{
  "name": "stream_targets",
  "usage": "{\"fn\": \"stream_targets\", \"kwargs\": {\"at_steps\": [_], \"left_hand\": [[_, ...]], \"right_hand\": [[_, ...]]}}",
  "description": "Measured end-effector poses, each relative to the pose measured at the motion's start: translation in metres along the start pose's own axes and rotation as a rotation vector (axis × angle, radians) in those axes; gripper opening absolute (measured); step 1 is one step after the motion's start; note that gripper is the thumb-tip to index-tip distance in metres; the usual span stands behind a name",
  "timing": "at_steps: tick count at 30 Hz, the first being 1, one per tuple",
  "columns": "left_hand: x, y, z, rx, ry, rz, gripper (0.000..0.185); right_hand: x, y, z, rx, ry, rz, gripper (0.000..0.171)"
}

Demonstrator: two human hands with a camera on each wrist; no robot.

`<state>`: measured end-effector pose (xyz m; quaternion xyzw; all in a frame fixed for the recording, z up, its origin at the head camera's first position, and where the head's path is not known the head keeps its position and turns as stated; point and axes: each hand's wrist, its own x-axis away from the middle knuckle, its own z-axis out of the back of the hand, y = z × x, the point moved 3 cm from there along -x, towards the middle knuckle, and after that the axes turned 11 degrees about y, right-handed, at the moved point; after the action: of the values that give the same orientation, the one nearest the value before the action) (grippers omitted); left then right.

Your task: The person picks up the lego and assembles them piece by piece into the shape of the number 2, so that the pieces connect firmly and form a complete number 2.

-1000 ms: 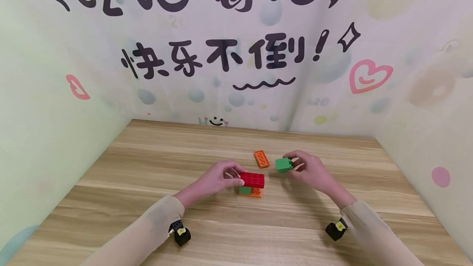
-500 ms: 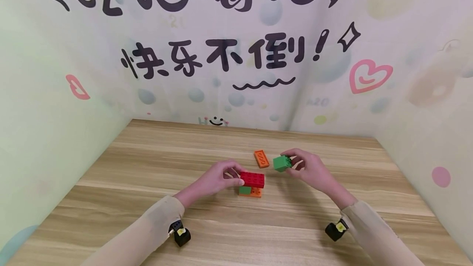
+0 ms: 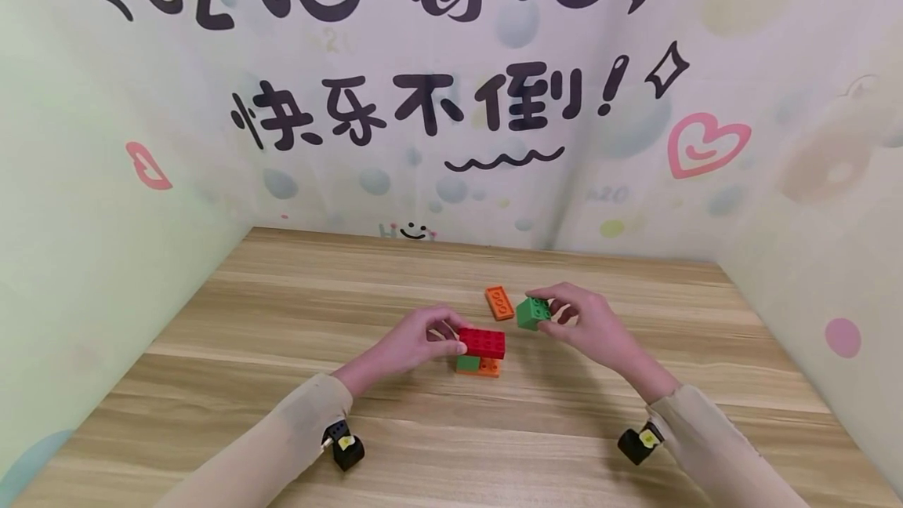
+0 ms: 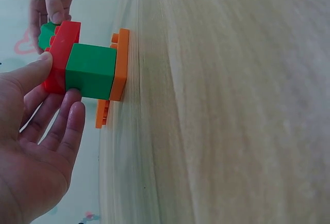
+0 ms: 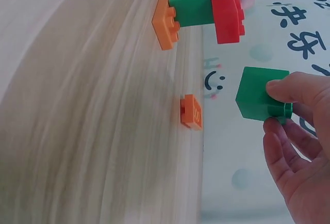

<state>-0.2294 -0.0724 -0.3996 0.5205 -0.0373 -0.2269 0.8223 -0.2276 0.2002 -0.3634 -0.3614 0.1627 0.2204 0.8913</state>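
A stack of toy building bricks stands on the table: a flat orange brick [image 5: 164, 21] at the bottom, a green brick [image 4: 92, 70] on its left part, and a long red brick [image 3: 483, 343] on top. My left hand [image 3: 412, 341] holds the red brick at its left end, with the thumb along its side. Up and to the right of the stack, my right hand [image 3: 589, 325] pinches a loose green brick [image 5: 262, 94] between thumb and fingers, above the table. Its studs face right and toward me in the head view.
A second flat orange brick [image 3: 499, 303] lies with its hollow side up behind the stack, on the wooden table [image 3: 367, 273]. Printed cloth walls [image 3: 339, 194] enclose the table at the back and both sides.
The right hand has moved slightly left and turned the loose green brick, so its studs now show more toward the camera. My left hand and the stack have stayed still.
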Motion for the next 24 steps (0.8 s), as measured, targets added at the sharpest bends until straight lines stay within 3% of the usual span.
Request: {"fn": "stream_targets", "kwargs": {"at_steps": [24], "left_hand": [[0.0, -0.001, 0.0, 0.023, 0.001, 0.003, 0.025]], "right_hand": [[0.0, -0.03, -0.009, -0.057, 0.003, 0.046, 0.042]]}}
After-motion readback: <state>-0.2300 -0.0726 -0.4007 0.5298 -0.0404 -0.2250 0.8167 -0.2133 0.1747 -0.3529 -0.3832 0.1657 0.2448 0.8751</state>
